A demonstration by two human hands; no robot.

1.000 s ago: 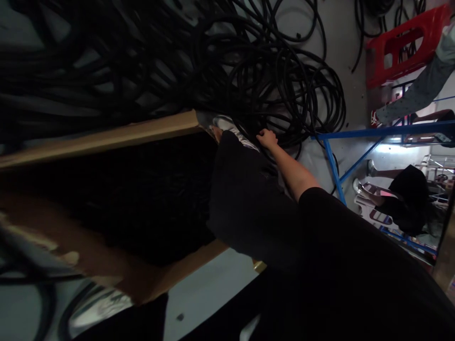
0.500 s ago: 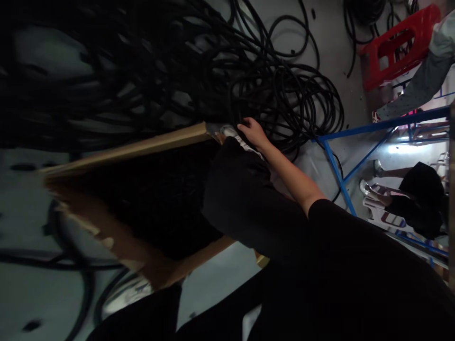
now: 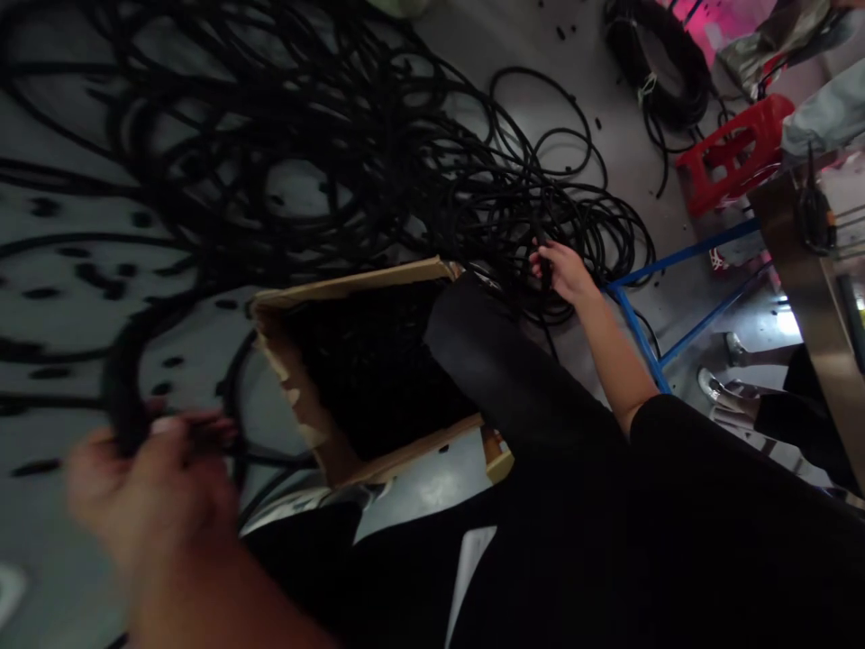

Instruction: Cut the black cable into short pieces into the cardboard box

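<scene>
Low at the left, my left hand [image 3: 159, 487] is closed around a thick black cable [image 3: 125, 379]; motion blurs its fingers. My right hand [image 3: 564, 270] is at the right end of a large tangle of black cables [image 3: 378, 153] on the floor, its fingers curled round a short stretch of black cable. Between the two hands sits an open cardboard box [image 3: 351, 281], filled with small dark pieces whose shape is too dark to make out. My black-clad leg covers the box's right side.
A blue metal frame [image 3: 639, 333] and a table edge [image 3: 804, 279] stand at the right. Beyond are a red stool [image 3: 733, 153], a tied cable coil [image 3: 662, 68], and another person's shoes and legs. Small black bits lie scattered over the floor.
My left hand has come into view with the thick cable. My right hand has moved right, away from my knee, and now grips cable. The view has shifted, showing the table edge.
</scene>
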